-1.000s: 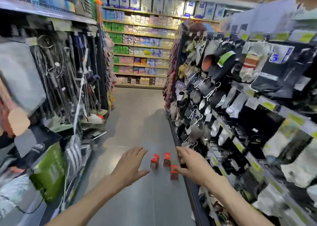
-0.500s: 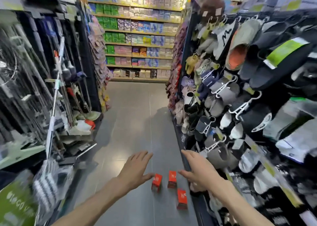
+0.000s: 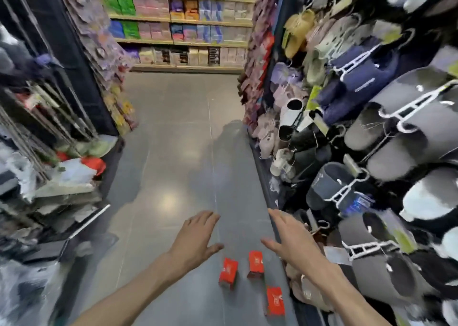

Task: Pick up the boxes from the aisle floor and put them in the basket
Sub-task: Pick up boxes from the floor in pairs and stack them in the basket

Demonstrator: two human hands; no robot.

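Three red boxes on the grey aisle floor [image 3: 173, 152], none picked up: left box [image 3: 228, 273] and middle box [image 3: 256, 264] side by side with a gap, near box [image 3: 275, 301] closer to the camera and just beside the base of the right-hand rack. Print on the box faces is too blurred to read

Left hand [image 3: 195, 239] spread wide, palm down, holding nothing, above and left of the left box, not touching it. Right hand [image 3: 290, 239] also spread, empty, above and right of the middle box, close to the slippers [image 3: 386, 127] hanging on white hangers. Cannot tell how high either hand is off the floor

No basket visible anywhere in view. Both forearms are cut off at the bottom edge. Left-hand shelving [image 3: 49, 177] is heavily motion-smeared; goods there can't be made out beyond something red and pale packaging. Far shelf [image 3: 186, 28] across the aisle end holds rows of coloured packs, its top cropped by the frame
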